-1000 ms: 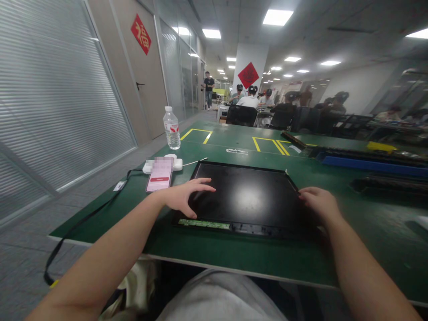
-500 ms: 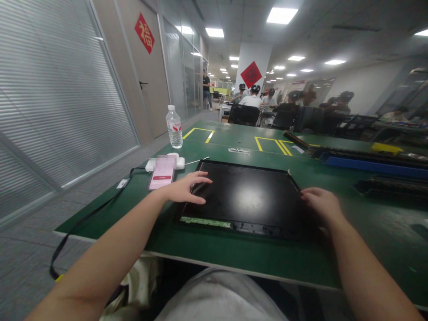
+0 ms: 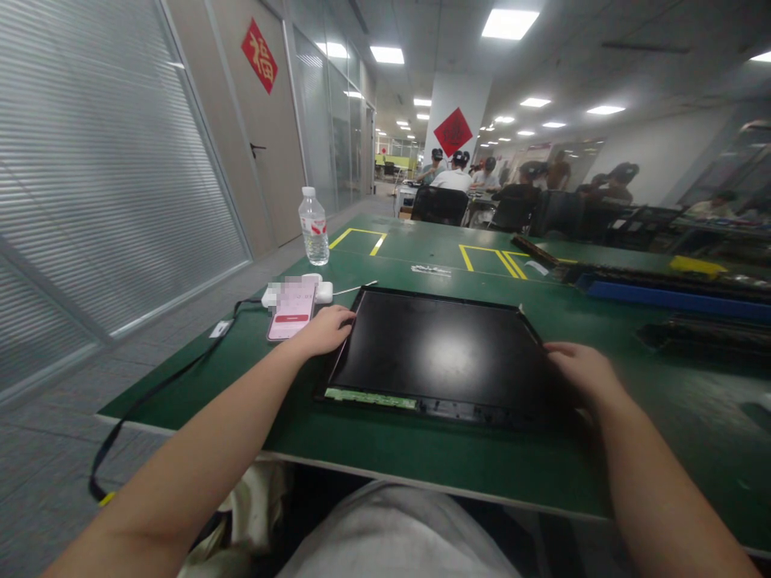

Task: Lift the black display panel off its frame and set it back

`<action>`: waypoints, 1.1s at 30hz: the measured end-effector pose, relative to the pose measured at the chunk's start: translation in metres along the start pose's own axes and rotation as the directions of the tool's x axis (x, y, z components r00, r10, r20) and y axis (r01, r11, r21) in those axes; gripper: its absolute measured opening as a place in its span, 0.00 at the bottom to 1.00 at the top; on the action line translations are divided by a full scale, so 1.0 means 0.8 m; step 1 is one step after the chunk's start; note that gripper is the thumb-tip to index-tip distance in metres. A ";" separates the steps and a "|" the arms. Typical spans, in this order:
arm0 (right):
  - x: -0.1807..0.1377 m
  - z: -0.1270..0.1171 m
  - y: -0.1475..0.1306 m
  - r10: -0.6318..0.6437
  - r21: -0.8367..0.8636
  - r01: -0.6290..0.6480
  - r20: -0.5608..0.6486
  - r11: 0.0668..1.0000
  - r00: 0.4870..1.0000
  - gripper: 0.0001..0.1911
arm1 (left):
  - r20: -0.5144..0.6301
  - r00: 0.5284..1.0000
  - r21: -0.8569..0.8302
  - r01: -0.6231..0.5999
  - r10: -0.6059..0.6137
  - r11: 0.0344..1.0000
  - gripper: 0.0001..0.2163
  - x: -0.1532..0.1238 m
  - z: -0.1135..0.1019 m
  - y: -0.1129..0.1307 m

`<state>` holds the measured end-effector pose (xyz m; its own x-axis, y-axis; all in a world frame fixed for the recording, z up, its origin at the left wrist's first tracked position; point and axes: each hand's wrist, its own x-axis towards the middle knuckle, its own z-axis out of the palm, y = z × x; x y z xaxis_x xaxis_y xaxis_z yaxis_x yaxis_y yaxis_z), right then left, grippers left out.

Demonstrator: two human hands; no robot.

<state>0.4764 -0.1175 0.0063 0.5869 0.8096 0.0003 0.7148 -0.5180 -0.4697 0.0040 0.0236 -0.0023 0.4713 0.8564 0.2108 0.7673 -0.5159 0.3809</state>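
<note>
The green table carries a flat black panel close to its near edge, probably laid flat so the top bears its weight. Toward the far-left corner stands a water bottle, well apart. The left hand curls its fingers at the panel's left edge and the right hand bends at the right, seemingly steadying both sides; whether either grips, I cannot tell. A phone sits near the table's left edge, its screen toward the person.
</note>
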 end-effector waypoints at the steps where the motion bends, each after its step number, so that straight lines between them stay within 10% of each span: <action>1: 0.002 0.002 0.001 -0.016 -0.014 0.016 0.012 1.000 1.000 0.18 | 0.000 1.000 -0.005 0.007 -0.007 1.000 0.18 0.000 0.000 0.000; 33: 0.026 0.029 0.027 0.085 0.236 -0.113 0.126 0.965 0.988 0.24 | -0.020 0.999 0.063 0.031 -0.030 0.998 0.24 0.009 0.013 -0.007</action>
<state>0.4955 -0.1051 -0.0241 0.5931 0.7908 -0.1511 0.5334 -0.5265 -0.6620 0.0073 0.0330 -0.0120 0.4393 0.8717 0.2171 0.8073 -0.4891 0.3301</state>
